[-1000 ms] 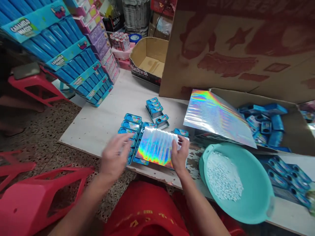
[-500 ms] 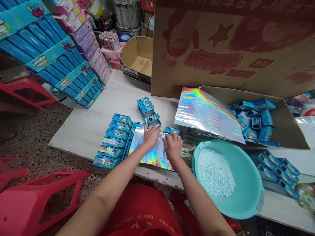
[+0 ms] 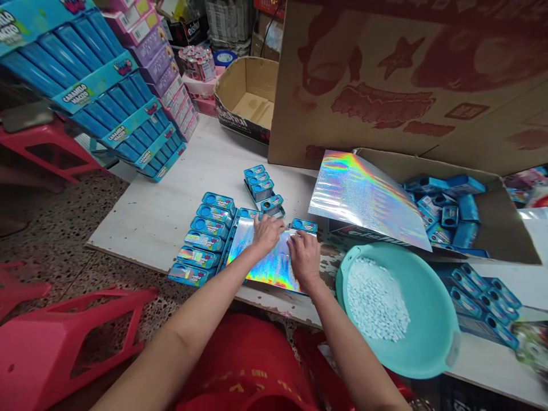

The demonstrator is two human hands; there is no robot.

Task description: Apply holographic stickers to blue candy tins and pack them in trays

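A shiny holographic sheet lies over blue candy boxes near the table's front edge. At its far edge, my left hand has its fingers bent down onto the sheet, thumb towards the right. Close beside it, my right hand is curled over the same edge, fingertips pinching the sheet. Several blue boxes stand in a row just left of the sheet. Beyond my left hand sits a small group of blue boxes. One blue box shows past my right fingertips.
Right of my hands stands a turquoise basin holding small pale-blue pieces. Another holographic sheet rests on an open carton of blue boxes. A large carton blocks the back. Stacked blue displays lean at left, above red stools.
The sheet, puckered between my fingertips before, now lies flatter. My hands stay at its far edge, with the fingertips shifted slightly. The whole view has moved a little.
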